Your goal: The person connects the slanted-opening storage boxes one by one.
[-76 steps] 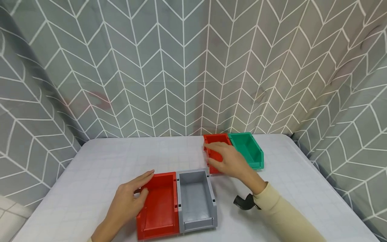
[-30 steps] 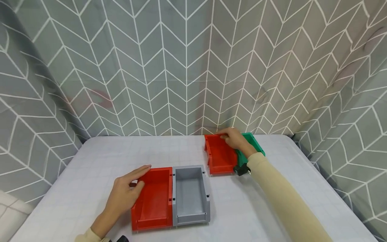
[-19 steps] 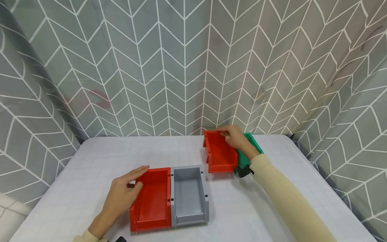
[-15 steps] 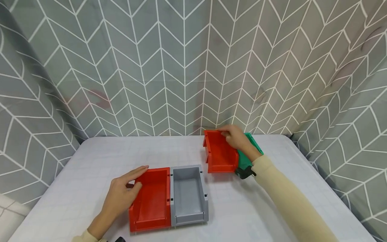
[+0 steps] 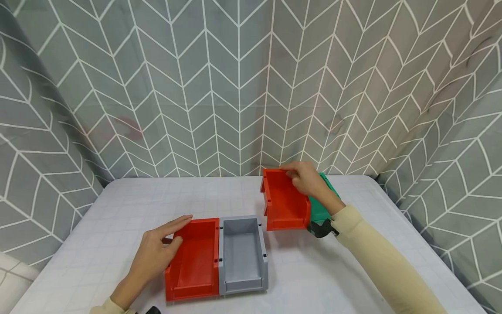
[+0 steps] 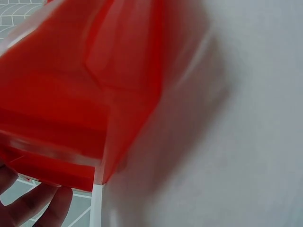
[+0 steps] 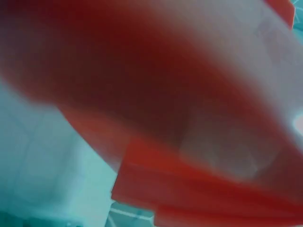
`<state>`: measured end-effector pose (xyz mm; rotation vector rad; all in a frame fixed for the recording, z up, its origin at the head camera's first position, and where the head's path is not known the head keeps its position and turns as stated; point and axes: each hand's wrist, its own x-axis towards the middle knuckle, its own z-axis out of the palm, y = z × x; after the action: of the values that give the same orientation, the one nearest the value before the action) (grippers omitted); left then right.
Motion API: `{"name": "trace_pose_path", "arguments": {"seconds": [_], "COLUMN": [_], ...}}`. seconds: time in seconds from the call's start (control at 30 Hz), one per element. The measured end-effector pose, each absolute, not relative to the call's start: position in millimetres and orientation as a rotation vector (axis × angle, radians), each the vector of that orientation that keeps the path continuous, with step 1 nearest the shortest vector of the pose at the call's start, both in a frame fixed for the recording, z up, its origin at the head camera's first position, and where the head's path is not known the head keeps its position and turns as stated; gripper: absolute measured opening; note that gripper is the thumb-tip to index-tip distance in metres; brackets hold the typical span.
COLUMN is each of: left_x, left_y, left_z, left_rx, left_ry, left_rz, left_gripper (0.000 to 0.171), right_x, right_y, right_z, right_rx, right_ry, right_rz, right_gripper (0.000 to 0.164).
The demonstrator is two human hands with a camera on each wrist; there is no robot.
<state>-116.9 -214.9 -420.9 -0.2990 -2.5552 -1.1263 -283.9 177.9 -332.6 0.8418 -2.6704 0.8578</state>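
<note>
My right hand (image 5: 303, 178) grips the back rim of a red storage bin (image 5: 288, 200), with fingers over the edge. This bin is raised and tilted beside a green bin (image 5: 318, 211), partly hiding it. In the right wrist view, blurred red plastic (image 7: 203, 191) fills much of the picture. At the front left, my left hand (image 5: 153, 255) holds a second red bin (image 5: 196, 261) at its left back corner, the thumb by the left wall. Its fingertips (image 6: 57, 203) show near the bin in the left wrist view. A grey bin (image 5: 241, 248) stands against this bin's right side.
A white cloth with a faint grid covers the table (image 5: 133, 209). Behind and to the sides hangs a grey curtain (image 5: 219, 87) with white chevron lines. The bins show no contents.
My right hand went to the far red bin's back rim and lifted it; over the last half second it shifted slightly left and nearer. My left hand stays at the front red bin.
</note>
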Motion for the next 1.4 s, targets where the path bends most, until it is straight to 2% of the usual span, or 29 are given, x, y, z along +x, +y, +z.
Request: {"name": "trace_pose_path", "arguments": {"seconds": [0.47, 1.4], "left_x": [-116.3, -117.4], "left_y": [-219.3, -222.2], "left_z": [-418.6, -419.9], "left_rx": [-0.273, -0.262], "left_ry": [-2.576, -2.584], "left_rz": [-1.082, -1.09], "left_gripper": [0.053, 0.052], "right_x": [-257.3, -221.6], "right_y": [175.8, 178.6], "right_z": [-316.3, -316.2], "right_rx": [0.884, 0.887], "right_ry": [-2.632, -2.62], "right_rz": [0.875, 0.849], "right_gripper": [0.036, 0.036]}}
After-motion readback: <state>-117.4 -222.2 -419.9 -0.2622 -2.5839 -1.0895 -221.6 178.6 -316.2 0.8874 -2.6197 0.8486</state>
